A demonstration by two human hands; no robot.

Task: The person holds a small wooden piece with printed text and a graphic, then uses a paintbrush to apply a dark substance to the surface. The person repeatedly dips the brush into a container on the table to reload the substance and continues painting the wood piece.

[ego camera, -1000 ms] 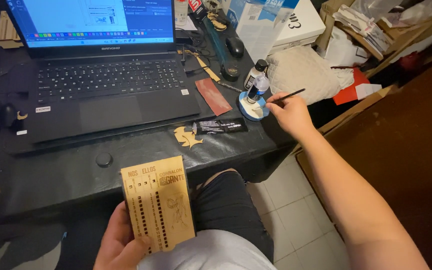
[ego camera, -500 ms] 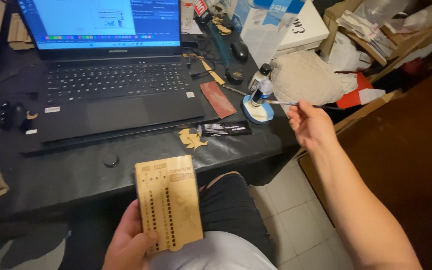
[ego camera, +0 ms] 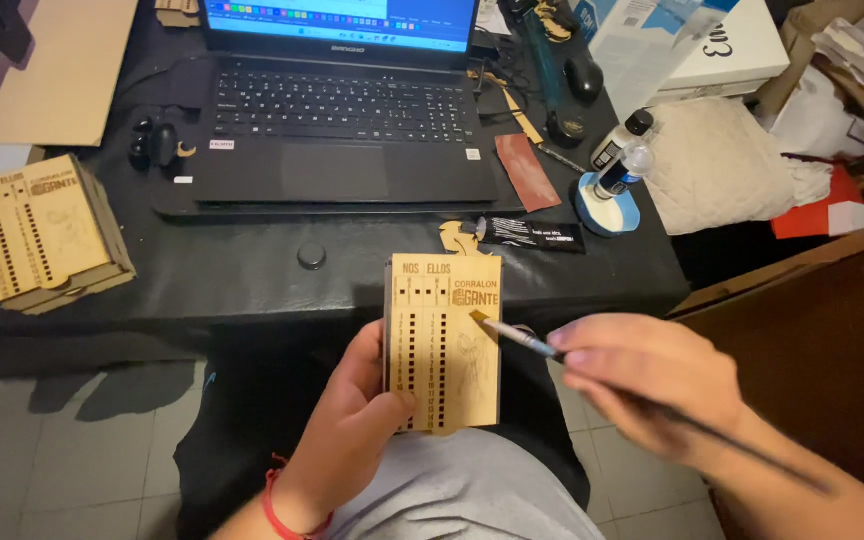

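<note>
A flat rectangular engraved wooden board (ego camera: 444, 342), pale and laser-cut with columns of small slots, was held upright over the lap, just in front of the near edge of the black counter (ego camera: 252, 280). The left hand (ego camera: 352, 425) was clamped on the board's lower left edge, thumb across its face and fingers behind. A thin paintbrush with a dark handle (ego camera: 522, 337) was pinched between the closed fingers of the right hand (ego camera: 652, 385), to the right of the board, its tip touching the board's upper right part. A red cord bracelet (ego camera: 277, 505) was worn on the left wrist.

Beyond the board, an open black laptop (ego camera: 342, 125) was seen on the counter, with a small round black cap (ego camera: 311, 256) between the two. To the board's upper right, a small clear bottle with a blue label (ego camera: 620, 170) was stood in a round blue-and-white dish (ego camera: 604, 208), beside a white bottle with a black cap (ego camera: 622, 138) and a folded cream cloth (ego camera: 722, 165). Far left of the board, a stack of similar engraved wooden boxes (ego camera: 47, 232) was seen at the counter's edge.
</note>
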